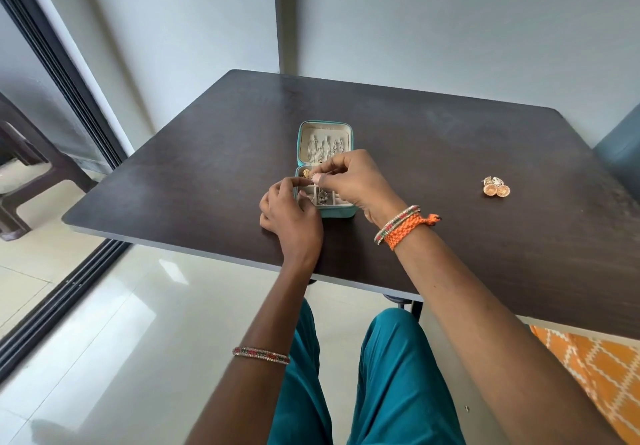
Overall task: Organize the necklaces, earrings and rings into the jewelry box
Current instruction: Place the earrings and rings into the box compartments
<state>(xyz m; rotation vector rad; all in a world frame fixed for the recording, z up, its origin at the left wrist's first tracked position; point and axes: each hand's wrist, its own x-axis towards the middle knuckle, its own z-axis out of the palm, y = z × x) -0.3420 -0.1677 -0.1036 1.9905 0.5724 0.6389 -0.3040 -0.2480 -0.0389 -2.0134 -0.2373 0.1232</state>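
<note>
A small teal jewelry box (325, 129) lies open in the middle of the dark table (450, 153). Several necklaces (325, 148) hang in its cream lid, and its lower half holds small compartments with a few pieces inside. My right hand (353, 181) hovers over the box and pinches a small gold earring (307, 174) at the box's left rear compartment. My left hand (289, 214) is at the box's left front corner, its fingers curled round the box wall and its fingertips near the earring. Round orange and gold earrings (497, 187) lie in a small cluster at the right.
The table's near edge runs across the view just below my left hand. A wall stands behind the table. A dark plastic chair (20, 167) and a sliding-door track are at the left. An orange patterned fabric (595, 372) shows at the lower right.
</note>
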